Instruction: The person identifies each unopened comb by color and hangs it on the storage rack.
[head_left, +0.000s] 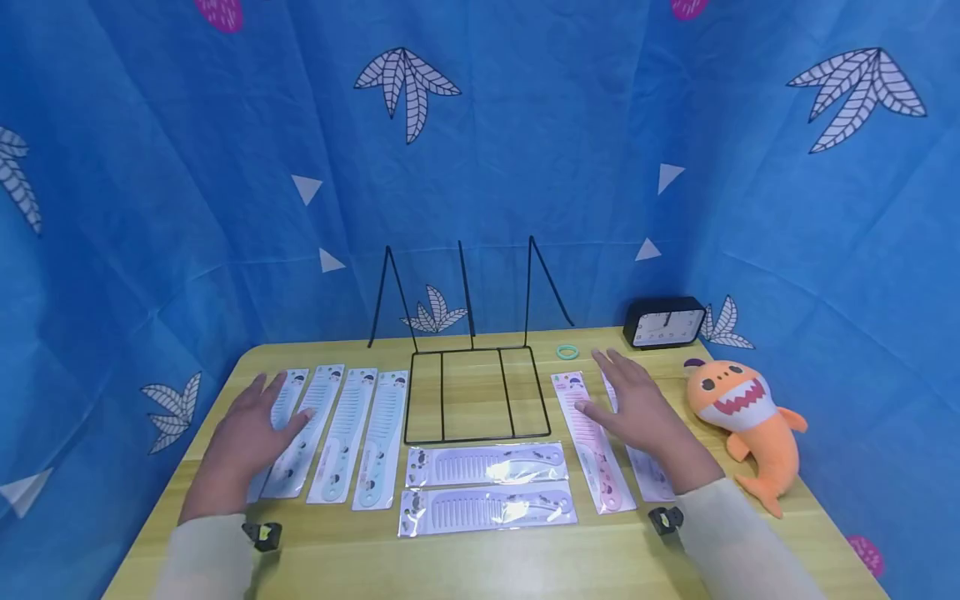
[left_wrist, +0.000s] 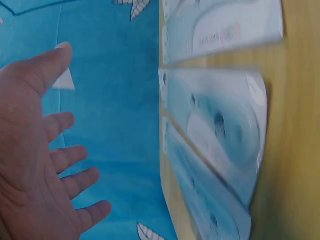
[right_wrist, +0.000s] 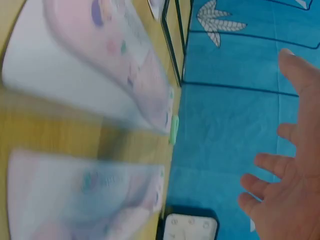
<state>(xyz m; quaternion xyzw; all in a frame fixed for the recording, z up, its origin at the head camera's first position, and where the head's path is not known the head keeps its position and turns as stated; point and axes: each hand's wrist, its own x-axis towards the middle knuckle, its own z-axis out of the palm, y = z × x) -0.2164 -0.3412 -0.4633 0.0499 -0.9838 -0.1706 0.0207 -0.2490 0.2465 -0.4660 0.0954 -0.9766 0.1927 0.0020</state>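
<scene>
My left hand (head_left: 252, 432) hovers with fingers spread over the blue packaged combs at the left, holding nothing. Beneath it lies one blue comb (head_left: 303, 433), and two more, a blue comb (head_left: 342, 437) and another blue comb (head_left: 380, 442), lie side by side to its right. My right hand (head_left: 636, 406), fingers also extended, is above a pink packaged comb (head_left: 594, 446) and a partly hidden packaged comb (head_left: 651, 477). Two purple packaged combs (head_left: 487, 464) lie crosswise at the front middle. Behind them stands a black wire rack (head_left: 477, 439). Both palms show bare in the wrist views.
A green ring (head_left: 567, 352) lies right of the rack. At the back right stands a black clock (head_left: 665, 322), with an orange shark plush (head_left: 750, 425) in front of it at the table's right edge. A blue patterned curtain (head_left: 525, 150) hangs behind the wooden table (head_left: 420, 567).
</scene>
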